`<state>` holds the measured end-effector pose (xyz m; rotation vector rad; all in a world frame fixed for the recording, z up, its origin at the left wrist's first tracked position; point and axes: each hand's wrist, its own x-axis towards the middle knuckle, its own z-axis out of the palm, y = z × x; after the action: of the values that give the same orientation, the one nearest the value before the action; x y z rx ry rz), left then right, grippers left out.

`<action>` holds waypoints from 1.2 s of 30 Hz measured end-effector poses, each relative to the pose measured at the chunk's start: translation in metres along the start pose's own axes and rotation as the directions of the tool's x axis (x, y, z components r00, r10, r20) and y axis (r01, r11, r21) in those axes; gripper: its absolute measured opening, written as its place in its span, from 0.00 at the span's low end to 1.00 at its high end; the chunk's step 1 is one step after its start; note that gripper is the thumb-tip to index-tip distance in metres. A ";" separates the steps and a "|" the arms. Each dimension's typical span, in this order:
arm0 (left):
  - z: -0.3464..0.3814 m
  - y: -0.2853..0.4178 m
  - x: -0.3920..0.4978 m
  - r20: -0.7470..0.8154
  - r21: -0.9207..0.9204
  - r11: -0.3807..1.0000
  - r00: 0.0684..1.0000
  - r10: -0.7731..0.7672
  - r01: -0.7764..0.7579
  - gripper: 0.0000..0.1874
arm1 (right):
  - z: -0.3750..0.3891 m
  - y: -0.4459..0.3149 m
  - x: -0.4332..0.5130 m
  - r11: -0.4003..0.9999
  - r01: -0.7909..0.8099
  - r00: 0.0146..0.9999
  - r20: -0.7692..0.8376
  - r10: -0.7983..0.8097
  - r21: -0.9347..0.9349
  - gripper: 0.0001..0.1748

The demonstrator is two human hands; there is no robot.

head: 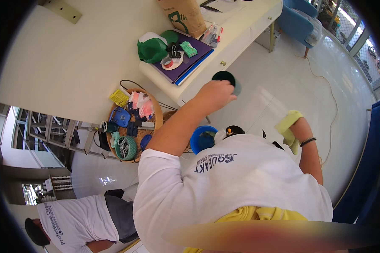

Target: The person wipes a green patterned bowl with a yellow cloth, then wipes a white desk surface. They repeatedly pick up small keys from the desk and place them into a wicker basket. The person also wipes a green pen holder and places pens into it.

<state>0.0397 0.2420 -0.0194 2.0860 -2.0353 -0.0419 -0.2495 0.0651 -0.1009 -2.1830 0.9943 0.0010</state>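
Note:
My left hand point(217, 96) grips a dark green cup point(237, 86) by its rim, mouth tilted up towards me. It is held in front of the drawer of a white desk point(240, 47). Off to the right, my right hand point(300, 128) is closed around a yellow-green cloth point(286, 126), whose ends hang down over the floor. A blue bucket point(194, 139) stands below, partly hidden by my shirt. Left of my left forearm sits a round wicker basket point(159, 115) with packets, a teal woven pot point(131, 147) and small blue items inside.
On the desk lie a purple folder point(194, 49), a green and white cap point(152, 47), a tape roll point(167, 62), pens point(213, 34) and a paper bag point(186, 15). A blue chair point(294, 19) and a floor cable point(335, 107) are at right. Another person point(79, 218) is at lower left.

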 end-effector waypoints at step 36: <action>0.053 -0.219 0.322 -0.338 -0.047 0.921 0.861 -0.379 0.387 0.19 | -0.138 0.048 0.386 0.918 0.232 0.949 0.283 -0.141 -0.320 0.12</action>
<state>0.2571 -0.0811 -0.0664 2.2901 -1.4085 0.2620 -0.0489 -0.2938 -0.1368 -2.5166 0.6714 0.3886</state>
